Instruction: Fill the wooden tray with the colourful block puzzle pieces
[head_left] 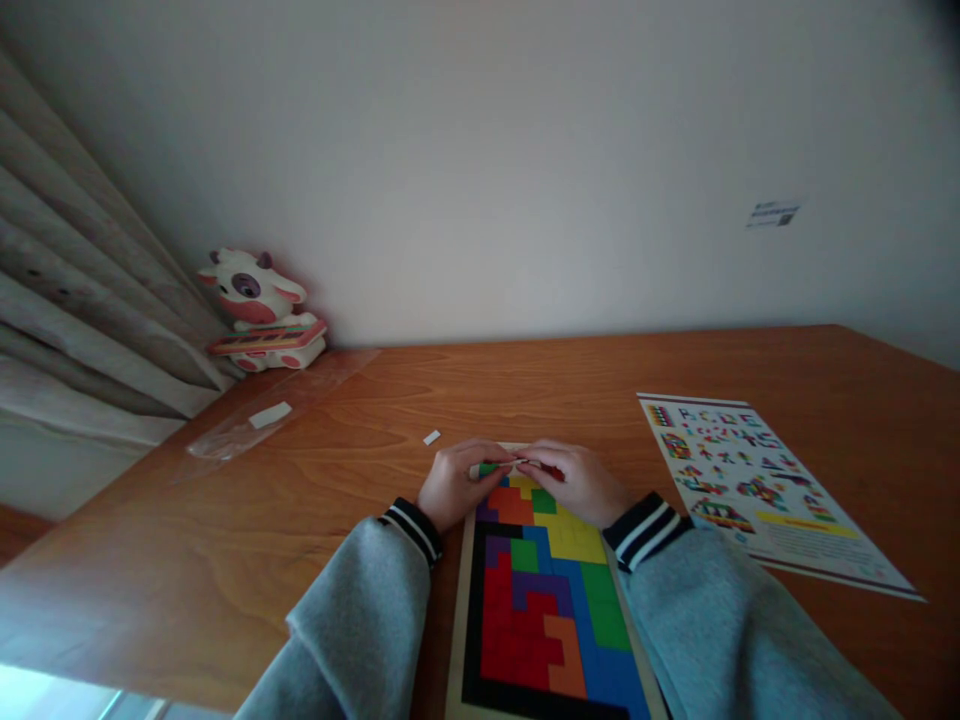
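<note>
A wooden-framed puzzle board (459,640) lies between my forearms, filled with red, blue, yellow, green, purple and orange block pieces. Black shows along its left side and near edge. Over the board's far end, my left hand (457,484) has its fingers closed on a small green piece (486,469). My right hand (581,482) meets it from the right, fingertips together around a small red piece (553,472). The fingertips of both hands nearly touch, and they partly cover the pieces and the board's top edge.
A printed pattern sheet (757,480) lies on the wooden table (360,400) at right. Left are a clear plastic bag (217,440) with a white label and a cow toy (259,310) by the curtain (82,260). A small white scrap (431,437) sits beyond my left hand.
</note>
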